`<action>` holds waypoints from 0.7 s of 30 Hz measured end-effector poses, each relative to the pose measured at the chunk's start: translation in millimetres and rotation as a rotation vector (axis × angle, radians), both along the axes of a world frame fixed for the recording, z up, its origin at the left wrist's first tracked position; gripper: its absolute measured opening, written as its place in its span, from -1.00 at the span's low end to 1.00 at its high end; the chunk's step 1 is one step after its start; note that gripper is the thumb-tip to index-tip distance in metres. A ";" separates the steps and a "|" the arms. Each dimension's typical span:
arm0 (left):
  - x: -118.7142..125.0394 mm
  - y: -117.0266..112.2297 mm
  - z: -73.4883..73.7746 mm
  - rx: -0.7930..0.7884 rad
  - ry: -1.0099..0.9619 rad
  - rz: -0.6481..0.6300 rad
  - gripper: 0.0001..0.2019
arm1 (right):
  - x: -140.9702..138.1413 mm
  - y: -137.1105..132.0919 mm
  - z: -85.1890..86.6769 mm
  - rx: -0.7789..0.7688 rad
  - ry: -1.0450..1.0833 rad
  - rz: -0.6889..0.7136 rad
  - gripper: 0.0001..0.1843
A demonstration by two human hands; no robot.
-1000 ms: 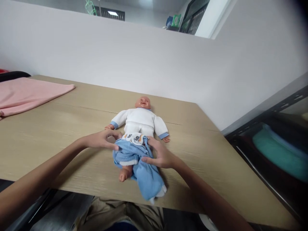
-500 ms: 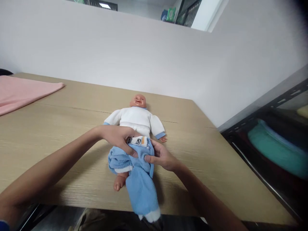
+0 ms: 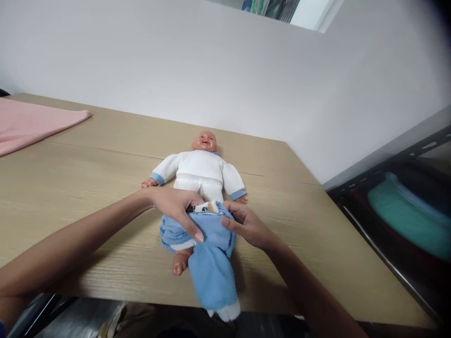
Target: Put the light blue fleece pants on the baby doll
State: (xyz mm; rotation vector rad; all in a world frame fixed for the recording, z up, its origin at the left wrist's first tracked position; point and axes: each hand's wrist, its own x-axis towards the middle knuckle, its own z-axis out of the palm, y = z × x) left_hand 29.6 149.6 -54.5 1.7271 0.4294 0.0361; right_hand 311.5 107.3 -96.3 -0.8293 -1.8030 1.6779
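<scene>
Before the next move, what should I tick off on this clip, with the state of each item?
1. Doll face up on the table: ok.
2. Left hand at the waist of the blue pants: ok, thumb on the front.
3. Right hand at the waist's side: ok.
4. Firm grip by both hands: cannot tell, fingers partly hidden.
5. Both feet out of the cuffs: not ok, only one foot shows.
6. Pink cloth apart from the doll: ok.

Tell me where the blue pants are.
In the head view, the blue pants lie at the legs of the doll, below centre near the front edge of the table, held by the left hand and right hand.
</scene>
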 end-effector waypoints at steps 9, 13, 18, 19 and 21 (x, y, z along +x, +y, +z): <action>-3.3 4.0 -6.7 0.106 -0.100 0.047 -0.62 | 10.6 2.1 5.2 -0.148 -0.027 0.249 -0.29; -0.2 0.7 -4.2 0.099 -0.117 0.061 -0.64 | 8.9 0.6 -1.9 -0.130 0.168 0.006 -0.44; 0.3 -5.0 2.2 -0.005 -0.073 -0.006 -0.59 | 4.5 -0.7 -13.5 -0.101 0.197 -0.150 -0.48; 0.3 -6.0 3.3 0.005 -0.066 0.000 -0.58 | 4.0 -0.4 -15.3 -0.080 0.156 -0.188 -0.46; 1.2 -7.8 4.9 0.020 -0.084 0.010 -0.60 | 4.2 0.9 -17.0 -0.042 0.055 -0.261 -0.38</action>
